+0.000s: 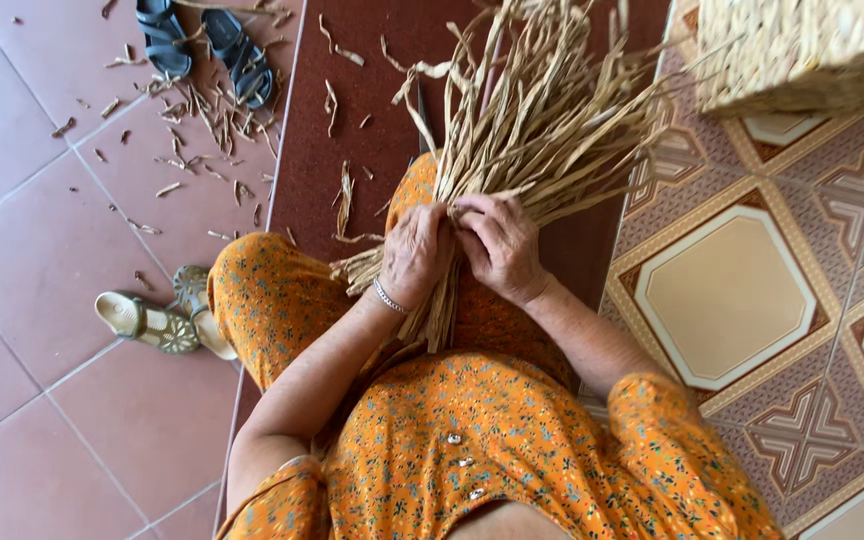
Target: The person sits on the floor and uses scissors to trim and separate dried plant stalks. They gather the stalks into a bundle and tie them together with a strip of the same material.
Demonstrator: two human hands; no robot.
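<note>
Your lap, orange floral cloth: straw bundle (512,150) lies across it, long axis running from your knees up and away, fanning at the far end.
Left hand (414,252): fingers closed round the bundle's narrow waist.
Right hand (500,245): fingers curled on the same waist, touching the left, equally near.
Left, on the floor (32,230): sandals (157,318).
Farther: straw scraps (202,125), dark sandals (207,40).
Far right: woven basket (802,50)
</note>
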